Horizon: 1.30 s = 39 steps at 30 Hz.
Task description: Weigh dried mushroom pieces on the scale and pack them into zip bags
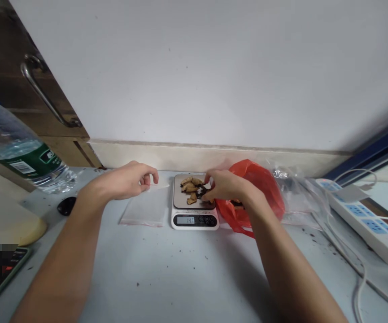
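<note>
A white digital kitchen scale (177,214) stands on the table, its display reading what looks like 14.7. Several brown dried slices (189,185) with dark edges lie on its metal plate, with darker pieces (200,192) at the right. My right hand (225,185) reaches over the plate's right side, thumb and fingers apart around the dark pieces. Loosely curled, my left hand (133,180) hovers over flat clear zip bags (146,208) left of the scale; its fingertips are near the upper bag edge, with nothing visible between them. Behind my right hand sits an open red plastic bag (269,190) with more brown pieces inside.
A large water bottle (34,154) and a cloudy jug (8,215) stand at the left, near a black round object (66,206) and a phone (12,264). Clear bags (294,193), a power strip (368,220) and cables (348,258) occupy the right. A wall rises behind.
</note>
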### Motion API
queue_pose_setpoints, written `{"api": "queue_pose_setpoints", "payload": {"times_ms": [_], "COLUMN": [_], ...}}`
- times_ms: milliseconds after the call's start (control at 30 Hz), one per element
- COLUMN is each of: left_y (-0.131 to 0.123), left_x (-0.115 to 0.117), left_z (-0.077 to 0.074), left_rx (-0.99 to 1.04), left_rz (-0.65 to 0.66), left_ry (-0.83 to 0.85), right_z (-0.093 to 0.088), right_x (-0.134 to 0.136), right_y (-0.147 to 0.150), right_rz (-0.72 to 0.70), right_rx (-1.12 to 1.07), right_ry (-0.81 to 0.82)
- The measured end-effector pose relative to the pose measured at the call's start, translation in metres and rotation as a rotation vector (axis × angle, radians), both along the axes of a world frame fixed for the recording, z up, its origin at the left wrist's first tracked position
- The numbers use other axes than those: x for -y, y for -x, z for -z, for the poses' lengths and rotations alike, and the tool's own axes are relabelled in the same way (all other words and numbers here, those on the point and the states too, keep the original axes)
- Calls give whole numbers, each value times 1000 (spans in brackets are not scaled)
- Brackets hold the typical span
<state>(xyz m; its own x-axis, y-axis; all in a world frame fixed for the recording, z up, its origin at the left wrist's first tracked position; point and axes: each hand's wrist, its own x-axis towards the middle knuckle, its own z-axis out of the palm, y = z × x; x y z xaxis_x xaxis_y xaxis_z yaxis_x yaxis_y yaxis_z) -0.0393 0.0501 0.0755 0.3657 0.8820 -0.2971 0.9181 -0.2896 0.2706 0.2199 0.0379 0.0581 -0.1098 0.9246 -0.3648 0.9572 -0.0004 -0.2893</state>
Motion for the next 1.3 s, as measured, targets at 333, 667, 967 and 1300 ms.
{"api": "queue_pose_setpoints", "payload": {"times_ms": [333,667,967,1300], "left_y": [-2,-4,-2,-4], "left_x": [0,2,1,5], "left_z": [1,-2,-1,-7], "left_rx": [-9,-43,-36,-7], "left_rz": [27,8,41,-10], "left_ry": [15,28,29,30], "right_z": [2,-23,-39,-35], "right_x": [-2,7,22,20], "right_y": [6,-23,-59,-31], "right_rz": [36,33,118,91], "right_rx": [-30,-241,42,-130], "right_ry": [-52,-104,-294,-396]}}
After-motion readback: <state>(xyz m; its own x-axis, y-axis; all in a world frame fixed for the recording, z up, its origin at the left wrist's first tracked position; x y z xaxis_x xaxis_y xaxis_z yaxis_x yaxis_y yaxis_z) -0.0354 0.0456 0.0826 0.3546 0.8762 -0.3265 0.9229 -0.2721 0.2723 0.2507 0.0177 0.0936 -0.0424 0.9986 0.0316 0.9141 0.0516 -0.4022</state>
